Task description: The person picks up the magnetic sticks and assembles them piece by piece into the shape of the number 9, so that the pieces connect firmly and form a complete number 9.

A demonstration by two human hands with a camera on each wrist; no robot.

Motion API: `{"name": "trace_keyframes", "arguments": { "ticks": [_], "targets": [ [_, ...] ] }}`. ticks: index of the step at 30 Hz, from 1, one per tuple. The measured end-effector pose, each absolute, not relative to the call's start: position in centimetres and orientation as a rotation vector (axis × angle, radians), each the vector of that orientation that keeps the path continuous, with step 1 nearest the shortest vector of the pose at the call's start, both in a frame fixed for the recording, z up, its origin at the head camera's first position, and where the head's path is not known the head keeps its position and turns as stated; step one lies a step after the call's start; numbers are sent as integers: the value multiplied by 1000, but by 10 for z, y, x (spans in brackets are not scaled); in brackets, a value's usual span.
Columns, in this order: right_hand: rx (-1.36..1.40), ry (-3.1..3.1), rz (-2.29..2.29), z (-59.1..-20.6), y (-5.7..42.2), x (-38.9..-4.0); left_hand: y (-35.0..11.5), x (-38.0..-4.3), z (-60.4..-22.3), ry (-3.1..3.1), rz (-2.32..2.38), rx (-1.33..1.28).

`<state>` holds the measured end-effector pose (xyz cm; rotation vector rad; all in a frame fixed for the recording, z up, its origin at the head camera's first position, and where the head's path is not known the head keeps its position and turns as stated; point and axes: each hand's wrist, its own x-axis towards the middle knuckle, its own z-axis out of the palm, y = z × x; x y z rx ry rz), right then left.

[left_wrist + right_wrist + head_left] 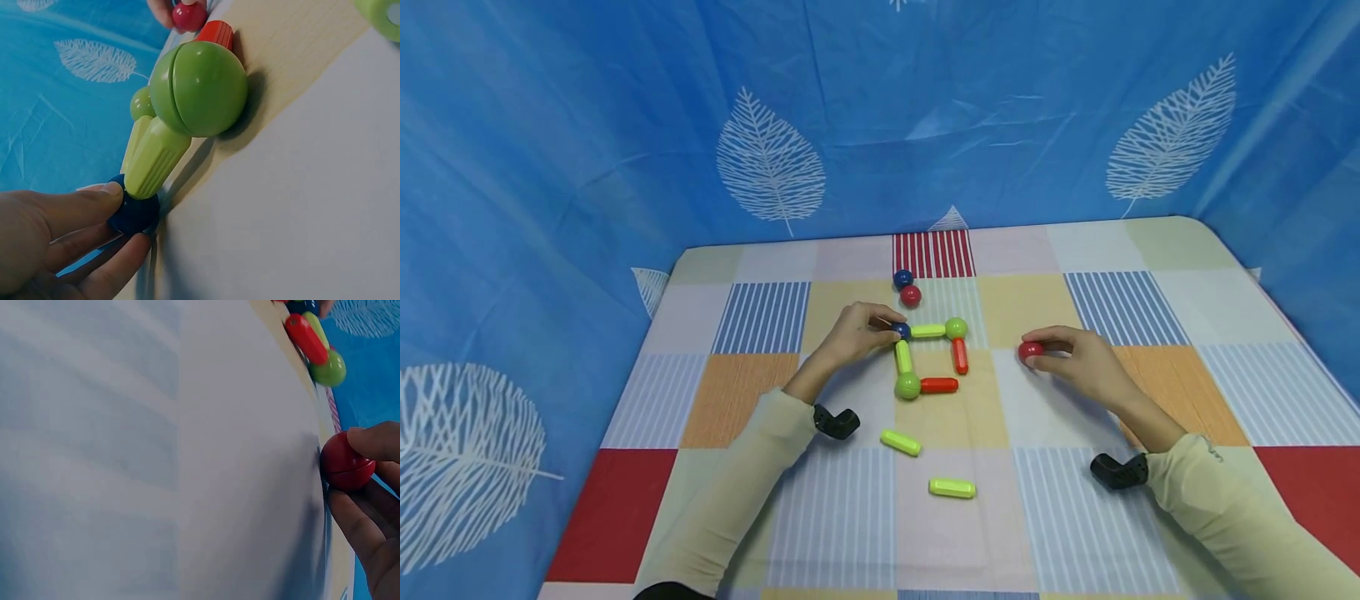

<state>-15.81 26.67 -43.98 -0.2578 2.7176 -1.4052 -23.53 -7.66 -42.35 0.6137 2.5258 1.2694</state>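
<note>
Head view: we record a leaf-printed blue backdrop (pixel 955 125) standing behind a patchwork-covered bench (pixel 842 533). We find the left hand (pixel 859 332) partly closed, thumb and fingers pinching a blue corner ball (pixel 135 216). We find the right hand (pixel 1081 360) likewise partly closed, well apart from the left, gripping a separate red ball (pixel 339 466) to the right of the other pieces.

Between the hands we note an assembly (pixel 904 358) on the bench. From the blue corner ball, one light-green rod runs to an upper green ball (pixel 956 328) and another to a lower green ball (pixel 907 386). Each green ball carries a red rod; we observe the upper red rod (pixel 959 356) and lower red rod (pixel 939 385) ending near each other, apart.

Nearer the wearer we list two loose light-green rods (pixel 900 442) (pixel 952 488). Beyond the assembly we log a far blue ball (pixel 903 279) beside a far red ball (pixel 911 297); we cannot tell whether they touch.
</note>
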Motion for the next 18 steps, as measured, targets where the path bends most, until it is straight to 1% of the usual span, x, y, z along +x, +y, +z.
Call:
{"name": "trace_keyframes", "arguments": {
  "ticks": [13,18],
  "targets": [
    [-322,2691,-1404,-443,229,-140,-77,-236,-425,2533,1255,614],
    [-387,2663,-1462,-444,215,-136,-77,-237,-425,2527,1262,606]
  ]
}}
